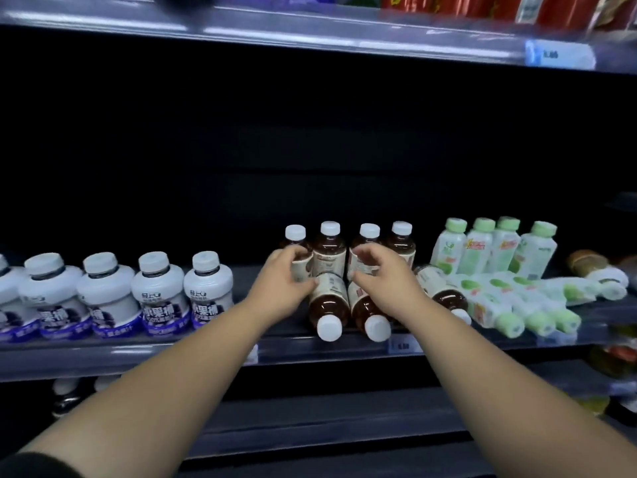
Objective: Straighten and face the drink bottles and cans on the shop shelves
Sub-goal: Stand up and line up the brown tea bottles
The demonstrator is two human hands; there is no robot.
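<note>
The left hand (281, 282) wraps the leftmost standing brown bottle (295, 236) and hides its label and lower body. The right hand (382, 281) does the same to the third standing brown bottle (368, 236). The right forearm covers part of a lying brown bottle (444, 294). At the far left, a white bottle (3, 291) is cut by the frame edge. On the top shelf, the red packs (482, 5) are cut off above and blurred. The digits on the upper price tag (560, 55) and the lower price tag (403, 346) cannot be read. Under the shelf rail, the lower bottles (65, 391) are mostly hidden. At the right edge, the blurred goods (617, 365) cannot be named. The shelf's back is lost in darkness.
</note>
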